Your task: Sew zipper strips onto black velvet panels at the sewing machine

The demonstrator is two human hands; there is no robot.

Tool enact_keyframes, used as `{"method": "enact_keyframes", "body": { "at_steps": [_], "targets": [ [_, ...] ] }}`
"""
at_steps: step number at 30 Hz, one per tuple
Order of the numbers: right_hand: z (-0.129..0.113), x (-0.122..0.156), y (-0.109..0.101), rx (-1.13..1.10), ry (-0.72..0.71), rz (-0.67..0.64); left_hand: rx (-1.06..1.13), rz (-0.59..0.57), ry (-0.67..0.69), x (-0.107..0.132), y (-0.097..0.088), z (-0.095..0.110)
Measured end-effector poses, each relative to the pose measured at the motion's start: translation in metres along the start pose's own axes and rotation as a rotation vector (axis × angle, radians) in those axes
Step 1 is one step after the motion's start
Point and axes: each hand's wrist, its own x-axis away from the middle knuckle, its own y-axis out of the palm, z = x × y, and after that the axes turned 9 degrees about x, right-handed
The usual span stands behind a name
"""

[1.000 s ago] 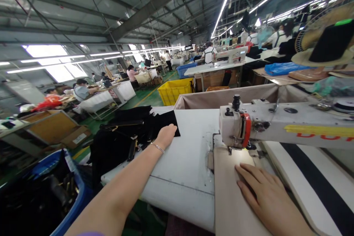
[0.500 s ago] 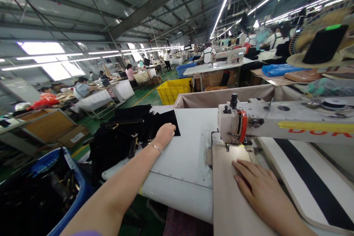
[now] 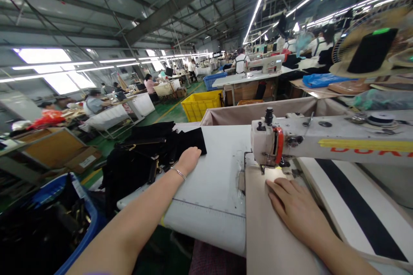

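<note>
My left hand (image 3: pixel 189 160) reaches out over the white sewing table (image 3: pixel 213 197), its fingers closed at the near edge of a flat black fabric piece (image 3: pixel 195 139). That piece lies at the right end of a heap of black fabric items (image 3: pixel 129 165) with zips and metal fittings. The fingertips are partly hidden from me. Beside the needle of the sewing machine (image 3: pixel 266 142), my right hand (image 3: pixel 292 206) lies flat with fingers stretched out. Under its palm is a smooth beige surface (image 3: pixel 261 223) that runs below the presser foot.
A blue bin (image 3: pixel 93 219) of black items stands at the lower left. Beyond the table are a beige cloth-sided trough (image 3: pixel 226 116) and a yellow crate (image 3: pixel 201 105). A white panel with a black stripe (image 3: pixel 358 202) lies right of my right hand. Several people work farther off.
The view has shifted slightly, so everything sits a little farther left. My left hand stays at the black fabric piece, and my right hand rests in nearly the same spot.
</note>
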Motion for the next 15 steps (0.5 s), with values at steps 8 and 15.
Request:
{"method": "enact_keyframes", "body": {
  "at_steps": [8, 15],
  "targets": [
    [-0.007, -0.001, -0.003, 0.037, 0.029, -0.030, 0.412, -0.256, 0.321, 0.078, -0.012, 0.093],
    [-0.007, -0.004, -0.012, 0.007, 0.017, -0.052, 0.532, 0.002, 0.153, 0.001, 0.012, 0.092]
  ]
}}
